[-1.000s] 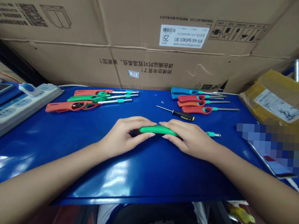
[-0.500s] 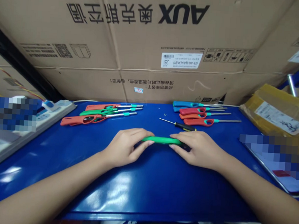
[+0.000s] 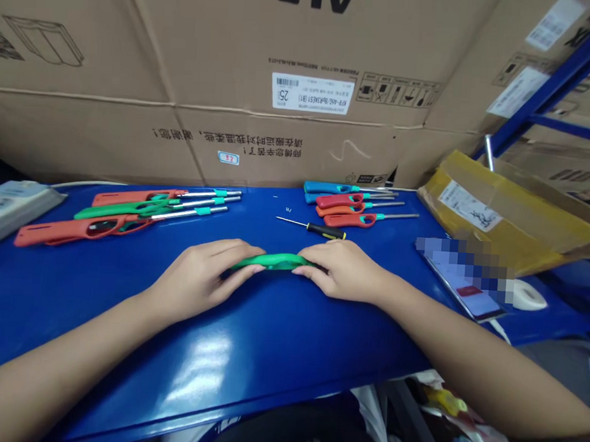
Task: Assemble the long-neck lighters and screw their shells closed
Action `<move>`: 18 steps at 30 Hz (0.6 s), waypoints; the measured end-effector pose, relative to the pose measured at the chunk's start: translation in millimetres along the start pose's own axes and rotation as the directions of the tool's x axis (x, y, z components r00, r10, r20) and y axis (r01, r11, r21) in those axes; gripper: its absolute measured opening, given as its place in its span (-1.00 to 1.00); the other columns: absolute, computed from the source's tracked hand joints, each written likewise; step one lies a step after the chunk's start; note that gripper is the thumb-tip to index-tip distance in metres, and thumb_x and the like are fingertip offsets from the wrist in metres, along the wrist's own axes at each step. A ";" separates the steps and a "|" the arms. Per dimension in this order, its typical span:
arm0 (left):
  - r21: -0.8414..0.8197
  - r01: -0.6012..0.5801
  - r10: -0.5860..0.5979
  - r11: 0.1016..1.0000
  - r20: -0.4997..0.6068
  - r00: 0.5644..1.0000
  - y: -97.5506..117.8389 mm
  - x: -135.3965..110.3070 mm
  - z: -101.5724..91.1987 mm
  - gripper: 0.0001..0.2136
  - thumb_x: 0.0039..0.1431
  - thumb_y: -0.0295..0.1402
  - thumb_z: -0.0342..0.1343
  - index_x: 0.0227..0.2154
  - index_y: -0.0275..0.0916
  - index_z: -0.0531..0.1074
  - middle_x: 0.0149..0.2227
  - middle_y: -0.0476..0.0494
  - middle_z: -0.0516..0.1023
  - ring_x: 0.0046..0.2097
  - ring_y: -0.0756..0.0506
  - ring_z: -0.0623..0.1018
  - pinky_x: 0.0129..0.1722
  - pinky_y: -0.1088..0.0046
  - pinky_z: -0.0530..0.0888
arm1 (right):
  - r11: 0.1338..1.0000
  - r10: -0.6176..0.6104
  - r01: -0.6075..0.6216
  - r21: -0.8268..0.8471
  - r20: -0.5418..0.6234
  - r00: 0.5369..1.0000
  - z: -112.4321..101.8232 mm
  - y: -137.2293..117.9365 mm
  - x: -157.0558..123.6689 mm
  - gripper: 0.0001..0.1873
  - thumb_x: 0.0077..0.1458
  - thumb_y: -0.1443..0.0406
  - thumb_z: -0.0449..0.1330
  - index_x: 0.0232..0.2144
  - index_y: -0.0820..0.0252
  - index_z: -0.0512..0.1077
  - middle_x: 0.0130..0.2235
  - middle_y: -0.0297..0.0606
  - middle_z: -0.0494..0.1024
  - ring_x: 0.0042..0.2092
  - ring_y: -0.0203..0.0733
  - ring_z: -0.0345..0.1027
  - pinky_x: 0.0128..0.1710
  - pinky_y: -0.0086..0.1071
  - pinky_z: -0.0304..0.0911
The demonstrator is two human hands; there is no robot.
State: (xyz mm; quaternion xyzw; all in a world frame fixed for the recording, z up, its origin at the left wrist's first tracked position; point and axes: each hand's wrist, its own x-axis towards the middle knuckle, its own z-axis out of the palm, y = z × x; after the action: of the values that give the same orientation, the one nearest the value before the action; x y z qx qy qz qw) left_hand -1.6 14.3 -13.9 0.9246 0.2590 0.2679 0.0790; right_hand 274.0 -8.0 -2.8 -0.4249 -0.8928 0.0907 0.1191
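A green lighter handle is held level just above the blue table, its two ends hidden by fingers. My left hand pinches the left end between thumb and fingers. On the other end, my right hand grips it the same way. Beyond the hands lies a screwdriver with a black and yellow handle, and tiny screw-like pieces rest behind its tip. To the left are orange lighters and a green lighter. Blue lighters and red lighters lie on the right.
A large cardboard sheet stands along the table's back edge. At left is a white power strip. A yellow-taped box, a phone and a white rounded object sit at right.
The camera view has turned to the right, so everything sits further left. Both hands keep hold of the green lighter handle, which now shows more of its side.
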 end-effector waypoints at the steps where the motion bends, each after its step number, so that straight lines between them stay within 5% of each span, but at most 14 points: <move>1: 0.000 -0.005 0.005 1.000 -0.011 1.000 0.3 -0.1 1.1 -0.77 0.42 -0.28 0.06 -0.01 -0.26 0.50 -0.14 -0.14 0.64 -0.18 -0.04 0.62 -0.14 0.50 0.51 | 1.000 -0.002 0.002 -0.005 0.003 1.000 -0.5 -0.6 -0.3 -0.70 0.39 0.17 0.09 -0.30 0.18 0.50 -0.30 -0.23 0.64 -0.27 -0.16 0.48 -0.32 -0.35 0.10; 6: -0.051 0.049 -0.051 0.997 -0.044 0.998 5.5 0.2 1.0 -0.79 0.40 -0.31 0.09 -0.06 -0.28 0.54 -0.18 -0.12 0.65 -0.23 -0.02 0.61 -0.20 0.53 0.49 | 1.000 -0.019 0.018 -0.023 -0.019 1.000 -3.5 0.1 -2.2 -0.76 0.35 0.15 0.14 -0.19 0.18 0.50 -0.22 -0.21 0.62 -0.19 -0.14 0.47 -0.28 -0.34 0.14; 13: -0.190 0.216 -0.232 0.958 -0.062 0.971 10.5 4.4 2.7 -0.79 0.35 -0.26 0.14 -0.20 -0.29 0.60 -0.25 -0.09 0.69 -0.29 -0.02 0.63 -0.31 0.57 0.48 | 0.995 -0.036 0.037 -0.093 0.010 0.999 -4.0 4.6 -1.6 -0.74 0.36 0.22 0.13 -0.38 0.21 0.42 -0.35 -0.19 0.57 -0.31 -0.11 0.41 -0.25 -0.27 0.13; 18: -0.243 0.278 -0.302 0.929 -0.064 0.951 8.4 6.6 0.4 -0.76 0.32 -0.21 0.16 -0.20 -0.27 0.62 -0.25 -0.09 0.69 -0.29 -0.04 0.64 -0.32 0.55 0.49 | 0.994 -0.032 0.027 -0.109 -0.037 0.999 -5.5 6.2 -0.6 -0.73 0.38 0.14 0.11 -0.23 0.20 0.49 -0.23 -0.19 0.63 -0.19 -0.05 0.48 -0.14 -0.22 0.22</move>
State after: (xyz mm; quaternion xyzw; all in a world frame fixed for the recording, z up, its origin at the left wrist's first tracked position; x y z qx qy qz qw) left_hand 7.0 10.5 -8.8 0.8461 0.3635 0.3276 0.2114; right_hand 280.5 -4.2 0.7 -0.4192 -0.9001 0.0320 0.1145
